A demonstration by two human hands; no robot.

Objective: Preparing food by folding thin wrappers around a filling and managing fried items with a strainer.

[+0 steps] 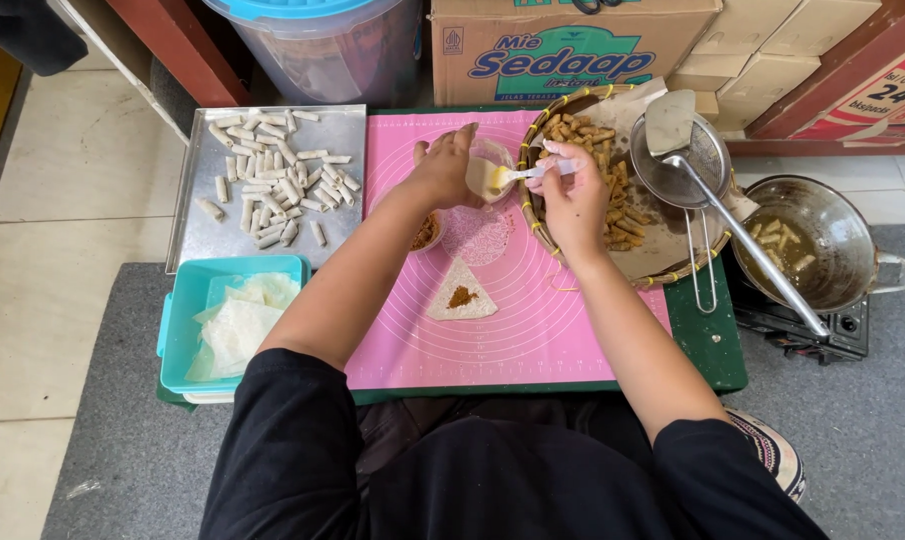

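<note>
My left hand (443, 165) grips a small clear cup of yellow paste (488, 172) above the pink mat (533, 330). My right hand (573, 190) holds a small white spoon (528, 173) whose tip dips into that cup. On the mat, nearer to me, lies a triangular piece of wrapper (463, 298) with a dab of brown filling on it. A small bowl of brown filling (425, 232) sits partly hidden under my left wrist.
A metal tray (198, 230) of several pale uncooked rolls is at the left, with a teal box of wrappers (178, 330) below it. A woven basket (533, 215) of fried rolls and a wire skimmer (685, 150) sit right, beside a pan of oil (843, 215) on a stove.
</note>
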